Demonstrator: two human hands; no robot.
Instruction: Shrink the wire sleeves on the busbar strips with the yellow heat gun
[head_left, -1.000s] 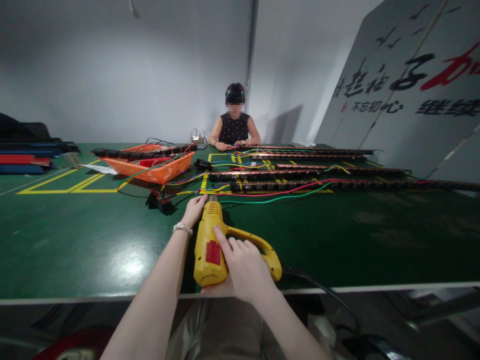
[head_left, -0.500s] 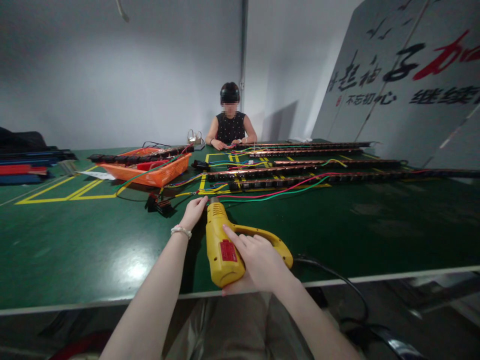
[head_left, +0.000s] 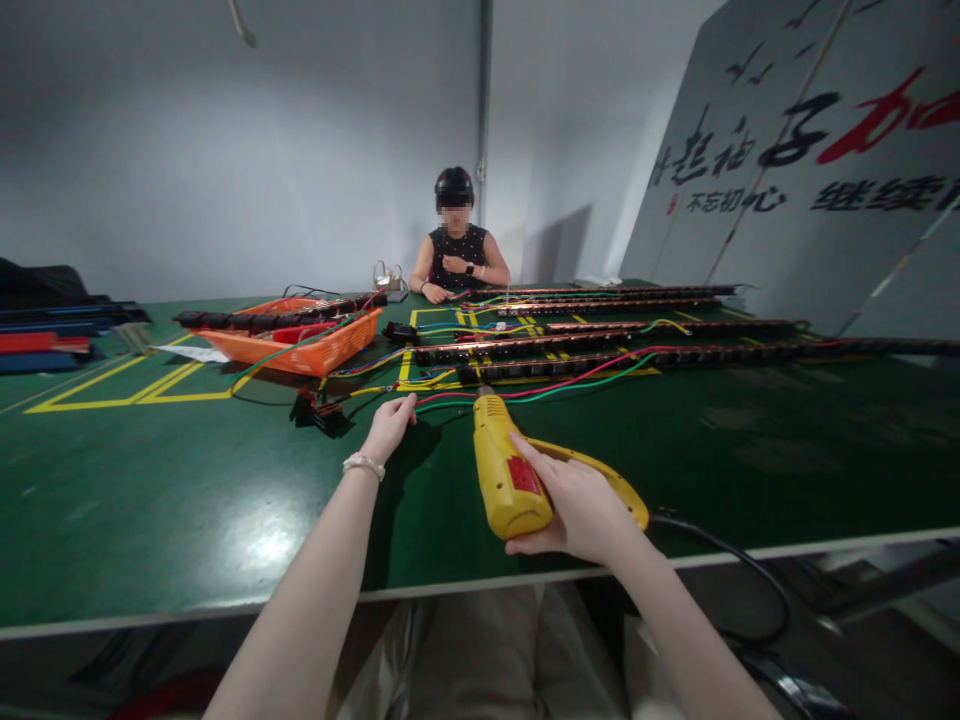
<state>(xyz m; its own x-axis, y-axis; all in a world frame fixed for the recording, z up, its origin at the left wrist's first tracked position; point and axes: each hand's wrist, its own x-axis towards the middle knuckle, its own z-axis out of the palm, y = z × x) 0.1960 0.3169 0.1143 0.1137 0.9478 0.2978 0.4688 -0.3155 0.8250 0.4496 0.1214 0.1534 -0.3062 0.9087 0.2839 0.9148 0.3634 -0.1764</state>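
My right hand [head_left: 589,505] is wrapped round a yellow heat gun [head_left: 495,455], its nozzle directed away from me toward the wiring. The index finger lies along the gun's body, near a red label. Left of it, my left hand [head_left: 390,428] is low over the table with thumb and fingers pinched together. A red wire [head_left: 559,385] and a green wire [head_left: 581,388] run to those fingertips, which seem to grip them; the exact hold is too small to see. Just beyond lie long black-and-copper strips [head_left: 555,368] with yellow leads [head_left: 435,380].
An orange basket [head_left: 322,350] holding a dark strip stands left on the green table [head_left: 187,480]. Black connectors [head_left: 319,412] lie before it. A person [head_left: 457,245] sits across the table. The gun's black cord [head_left: 720,545] hangs over the front edge. Blue and red pieces [head_left: 45,345] are stacked far left.
The heat gun in my right hand has moved right and slightly forward, away from my left hand, which stays nearly in place. The person opposite has raised one hand to the chest.
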